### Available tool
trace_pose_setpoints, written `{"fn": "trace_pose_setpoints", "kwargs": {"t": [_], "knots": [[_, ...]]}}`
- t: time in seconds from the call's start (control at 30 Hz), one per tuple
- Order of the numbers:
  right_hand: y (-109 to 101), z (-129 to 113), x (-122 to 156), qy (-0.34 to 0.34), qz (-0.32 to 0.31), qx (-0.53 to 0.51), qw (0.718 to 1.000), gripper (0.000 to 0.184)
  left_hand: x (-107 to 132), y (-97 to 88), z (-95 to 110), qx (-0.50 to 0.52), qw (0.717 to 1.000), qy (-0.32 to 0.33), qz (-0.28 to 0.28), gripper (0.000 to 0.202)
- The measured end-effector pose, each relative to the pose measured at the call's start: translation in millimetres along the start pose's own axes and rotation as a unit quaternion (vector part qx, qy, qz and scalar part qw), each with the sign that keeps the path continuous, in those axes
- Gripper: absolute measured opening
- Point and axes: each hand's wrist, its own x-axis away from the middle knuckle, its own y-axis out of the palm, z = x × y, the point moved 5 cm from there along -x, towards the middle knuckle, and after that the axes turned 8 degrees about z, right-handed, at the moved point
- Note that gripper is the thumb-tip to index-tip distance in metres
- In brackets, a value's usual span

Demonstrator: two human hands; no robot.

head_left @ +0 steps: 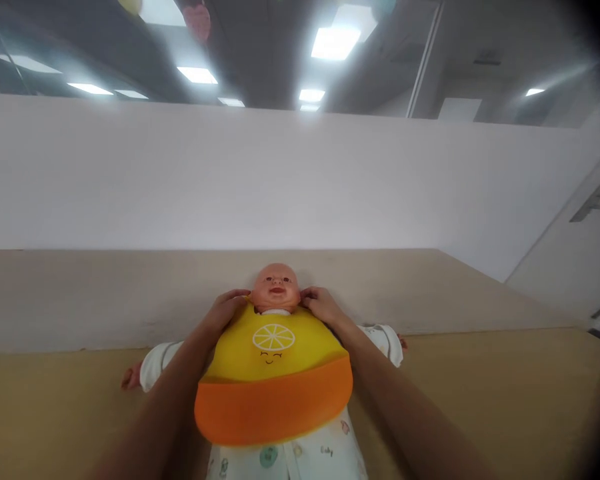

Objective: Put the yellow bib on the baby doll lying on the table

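Orange silicone pocket: a smooth, curved trough along the lower edge of the yellow bib, which lies over the chest of the baby doll.
Left hand: curled at the bib's collar beside the doll's neck (fingertips out of sight, so any grip cannot be told).
Right hand: curled likewise at the collar's other side, against the neck, grip equally unclear.
Doll: on its back, glossy bald head, arms out, in a white sleepsuit with small prints.
Surface: a matte tan tabletop.
Room: a white wall, and ceiling light panels above.
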Motion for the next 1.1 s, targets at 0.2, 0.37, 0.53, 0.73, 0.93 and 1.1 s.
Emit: {"fn": "trace_pose_setpoints", "kwargs": {"t": [0.2, 0.37, 0.53, 0.73, 0.93, 1.1], "knots": [[9, -4, 5, 0.078, -0.043, -0.128, 0.988, 0.035, 0, 10.0, -6, 0.101, 0.986, -0.118, -0.061, 0.052], [9, -19, 18, 0.086, -0.056, -0.171, 0.980, 0.041, 1, 10.9, -6, 0.091, 0.985, -0.116, -0.091, 0.068], [4, -26, 38, 0.059, -0.045, -0.164, 0.984, 0.043, 18, 3.4, -3, 0.031, 0.992, -0.089, -0.086, 0.066], [-5, -26, 76, 0.039, -0.008, -0.214, 0.976, 0.036, 65, -8.2, 0, -0.015, 0.997, -0.075, -0.029, 0.057], [-14, -38, 141, 0.032, -0.014, -0.231, 0.972, 0.034, 129, -17.6, 2, 0.018, 0.995, -0.096, -0.018, 0.053], [-14, -32, 186, 0.031, -0.006, -0.264, 0.964, 0.032, 188, -24.5, 10, 0.087, 0.990, -0.108, -0.029, 0.052]]}}
